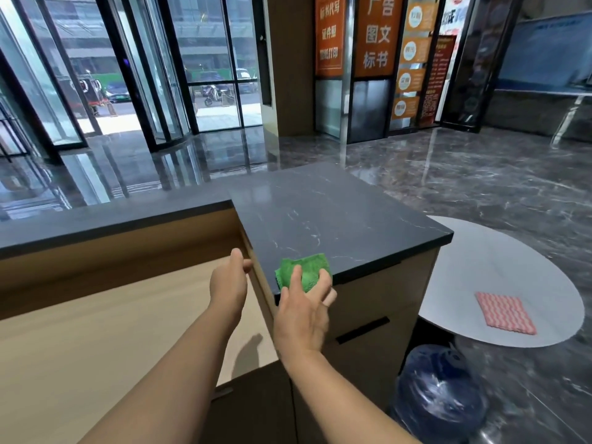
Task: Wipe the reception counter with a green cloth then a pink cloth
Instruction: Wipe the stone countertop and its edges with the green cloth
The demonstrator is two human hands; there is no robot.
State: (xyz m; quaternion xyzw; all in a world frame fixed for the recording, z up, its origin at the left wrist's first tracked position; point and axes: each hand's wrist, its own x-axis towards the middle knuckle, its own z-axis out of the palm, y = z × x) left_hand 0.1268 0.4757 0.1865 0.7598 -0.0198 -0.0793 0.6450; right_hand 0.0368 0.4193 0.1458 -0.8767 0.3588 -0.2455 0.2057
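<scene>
Our right hand (pixel 302 304) presses the green cloth (pixel 306 269), fingers spread, on the near edge of the marble counter (pixel 336 213); our left hand (pixel 229 283) beside it hides its fingers.

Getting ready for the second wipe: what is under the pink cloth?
The pink cloth lies flat on a white round table beside the counter. The tabletop patch beneath it is hidden.
</scene>
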